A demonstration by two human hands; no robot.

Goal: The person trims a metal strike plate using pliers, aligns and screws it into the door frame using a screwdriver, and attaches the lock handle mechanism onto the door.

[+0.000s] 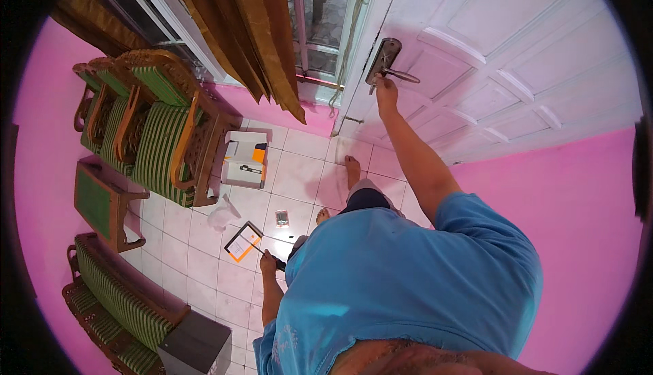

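Observation:
My right hand [386, 91] is stretched up to the white door [490, 42], with its fingers closed at the underside of the metal lock plate [382, 61], beside the lever handle [401, 75]; what it pinches is too small to tell. My left hand [268, 263] hangs low at my side and grips a dark, slim tool [279, 265]. My blue shirt hides most of my body, and both bare feet stand on the white tiles.
An open white box [243, 159], a small flat packet [281, 218], a booklet with orange trim [243, 242] and a clear plastic bag [222, 214] lie on the tiled floor. Green striped wooden chairs [160, 127] line the left pink wall. A dark box [196, 346] sits lower left. Brown curtains [245, 28] hang by the doorway.

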